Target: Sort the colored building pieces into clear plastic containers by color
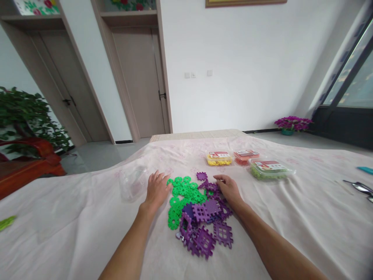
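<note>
My left hand lies at the left edge of a heap of green plastic snowflake discs, its fingers spread and the tips touching or very close to the outer discs. On the other side, my right hand rests against purple plastic building panels, fingers stretched toward the heap and partly hidden behind the hand. I see nothing held in either hand. The green discs and the purple panels overlap in the middle. One small purple panel lies at the far end of the heap.
Beyond my right hand stand clear tubs of yellow pieces, red pieces and green pieces. A clear plastic container sits left of my left hand. Spoons lie far right on the pale tablecloth. A bright green object is far left.
</note>
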`<state>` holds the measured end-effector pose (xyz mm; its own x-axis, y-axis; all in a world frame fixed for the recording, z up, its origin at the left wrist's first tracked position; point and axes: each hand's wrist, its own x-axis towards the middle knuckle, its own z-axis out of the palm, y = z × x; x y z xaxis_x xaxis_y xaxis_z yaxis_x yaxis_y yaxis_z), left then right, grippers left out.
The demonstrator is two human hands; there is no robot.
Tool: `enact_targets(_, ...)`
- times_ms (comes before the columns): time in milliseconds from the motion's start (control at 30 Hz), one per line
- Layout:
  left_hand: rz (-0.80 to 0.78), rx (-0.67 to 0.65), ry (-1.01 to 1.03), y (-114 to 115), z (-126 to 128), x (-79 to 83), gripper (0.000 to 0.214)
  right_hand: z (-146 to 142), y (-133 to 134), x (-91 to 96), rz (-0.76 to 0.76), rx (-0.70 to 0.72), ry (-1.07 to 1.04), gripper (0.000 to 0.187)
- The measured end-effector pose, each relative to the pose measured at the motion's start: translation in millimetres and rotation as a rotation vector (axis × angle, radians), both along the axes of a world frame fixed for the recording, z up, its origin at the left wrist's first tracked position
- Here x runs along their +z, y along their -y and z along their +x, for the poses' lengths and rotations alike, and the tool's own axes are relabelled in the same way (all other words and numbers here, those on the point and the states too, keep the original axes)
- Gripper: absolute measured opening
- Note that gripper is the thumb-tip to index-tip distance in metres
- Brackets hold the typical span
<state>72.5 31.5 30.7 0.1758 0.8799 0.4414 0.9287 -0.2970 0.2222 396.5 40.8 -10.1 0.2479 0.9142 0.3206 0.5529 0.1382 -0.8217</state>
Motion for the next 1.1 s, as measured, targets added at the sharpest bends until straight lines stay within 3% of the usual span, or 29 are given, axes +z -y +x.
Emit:
enact_targets(100, -0.072, 0.154, -0.084, -15.2, -17.8, -26.8, 0.032, -1.1, -0.4, -2.4, 0.002, 0.021, 0.056, 0.034)
enact_targets(167, -0.083, 0.223, -0.100, -22.3, -28.4, -35.6, 0.037, -2.2, -0.6, -2.8, -0.012, 0.033, 0.093, 0.034)
enact_targets(400, -0.159, 0.514, -0.128, -35.8, -63.6, -36.8, 0.052, -3.8, -0.1, -1.4, -0.020, 0.041, 0.144, 0.033)
enact_targets(667, -0.232, 0.658, -0.092, -33.1, -102.2, -39.0, 0.057, -3.9, 0.8, -1.4, 0.013, 0.027, 0.148, 0.032)
enact_targets(867, -0.290, 0.643, -0.078, -31.9, -91.8, -43.0, 0.057, 2.4, -1.8, -0.3, 0.060, -0.065, 0.123, 0.034)
enact_targets(1100, -0.345, 0.651, -0.040, -30.5, -47.4, -49.6, 0.061, 21.0, -10.4, -4.5, 0.096, -0.196, 0.264, 0.042)
